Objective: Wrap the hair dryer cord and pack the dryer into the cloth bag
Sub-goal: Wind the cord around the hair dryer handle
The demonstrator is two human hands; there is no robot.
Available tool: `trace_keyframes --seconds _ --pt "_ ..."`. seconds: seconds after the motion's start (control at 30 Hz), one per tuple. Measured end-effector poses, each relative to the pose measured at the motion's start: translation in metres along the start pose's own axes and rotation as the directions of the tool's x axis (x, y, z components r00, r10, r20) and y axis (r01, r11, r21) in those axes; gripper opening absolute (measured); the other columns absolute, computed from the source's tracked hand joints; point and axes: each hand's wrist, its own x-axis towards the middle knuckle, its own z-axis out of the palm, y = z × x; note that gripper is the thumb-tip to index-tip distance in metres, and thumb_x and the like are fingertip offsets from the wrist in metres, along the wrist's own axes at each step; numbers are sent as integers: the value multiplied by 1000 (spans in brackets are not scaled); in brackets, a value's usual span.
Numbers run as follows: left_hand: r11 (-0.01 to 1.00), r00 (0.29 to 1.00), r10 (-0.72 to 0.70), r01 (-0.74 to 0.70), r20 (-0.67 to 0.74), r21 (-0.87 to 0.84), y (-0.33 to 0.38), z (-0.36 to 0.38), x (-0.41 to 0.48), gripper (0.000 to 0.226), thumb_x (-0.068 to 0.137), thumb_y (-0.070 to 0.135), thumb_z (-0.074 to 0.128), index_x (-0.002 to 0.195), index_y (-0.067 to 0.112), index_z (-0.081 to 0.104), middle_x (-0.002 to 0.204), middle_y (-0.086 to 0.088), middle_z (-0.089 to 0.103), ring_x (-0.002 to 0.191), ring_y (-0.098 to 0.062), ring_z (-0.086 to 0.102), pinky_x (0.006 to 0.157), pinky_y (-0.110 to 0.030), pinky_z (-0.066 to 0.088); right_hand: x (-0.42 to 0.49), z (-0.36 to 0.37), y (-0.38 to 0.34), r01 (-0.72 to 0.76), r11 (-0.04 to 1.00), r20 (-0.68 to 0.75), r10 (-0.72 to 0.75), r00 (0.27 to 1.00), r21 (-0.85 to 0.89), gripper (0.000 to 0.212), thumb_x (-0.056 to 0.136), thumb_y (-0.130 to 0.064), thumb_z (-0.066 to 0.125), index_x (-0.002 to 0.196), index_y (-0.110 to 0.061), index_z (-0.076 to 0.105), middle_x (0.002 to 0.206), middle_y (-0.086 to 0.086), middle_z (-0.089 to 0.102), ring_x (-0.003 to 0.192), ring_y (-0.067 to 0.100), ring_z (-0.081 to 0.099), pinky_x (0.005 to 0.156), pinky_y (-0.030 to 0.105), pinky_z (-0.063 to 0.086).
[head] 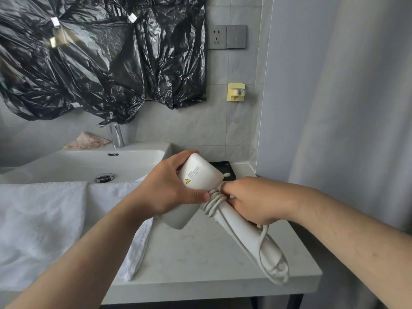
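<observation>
A white hair dryer (200, 175) is held in the air above the counter, its handle slanting down to the right. My left hand (169, 188) grips the dryer's round body. The white cord (214, 200) lies in several coils round the top of the handle, and a loose length runs down along the handle to its end. My right hand (252, 199) grips the handle just below the coils, its fingers curled over the cord. No cloth bag is in view.
A white towel (44, 224) hangs over the front of the sink (93, 163). A black tray (223, 169) sits behind the dryer on the marble counter (200, 259). A faucet (116, 134), wall socket (217, 36), yellow hook (236, 92) and black plastic sheet (100, 56) are beyond.
</observation>
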Motion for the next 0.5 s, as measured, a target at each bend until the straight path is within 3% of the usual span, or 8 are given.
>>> trace_keyframes --seconds 0.13,0.23,0.37,0.43,0.5 --pt "1000 999 -7 8 -38 28 2 1 0 67 48 35 89 103 53 55 97 12 67 87 -9 65 75 -26 56 6 6 6 -111 989 47 107 993 102 32 101 -32 33 80 -22 55 84 2 63 75 19 59 67 34 48" --pt "999 998 -30 32 -63 28 0 1 0 76 48 37 89 117 43 58 98 10 68 88 -9 65 75 -27 56 12 13 17 -159 921 101 131 986 356 33 99 -35 38 78 -22 59 80 2 64 72 18 59 70 32 49" --pt "999 996 -43 44 -72 14 0 1 0 83 46 41 90 123 32 59 100 6 68 90 -12 65 76 -28 56 16 23 23 -172 652 163 75 984 738 31 98 -37 46 102 -13 65 98 19 72 88 31 70 85 49 55" --pt "999 996 -54 54 -77 -4 0 0 -1 81 46 42 90 121 33 60 100 6 69 91 -16 66 78 -35 58 15 26 23 -197 472 208 29 978 860 30 100 -30 46 110 -7 62 94 17 73 84 28 69 81 45 56" --pt "998 996 -56 54 -74 -30 3 -1 -2 74 46 44 89 115 34 63 98 4 69 90 -20 66 78 -41 59 15 26 24 -197 359 216 -15 976 912 32 100 -29 48 115 -4 61 95 16 72 87 29 68 82 45 56"
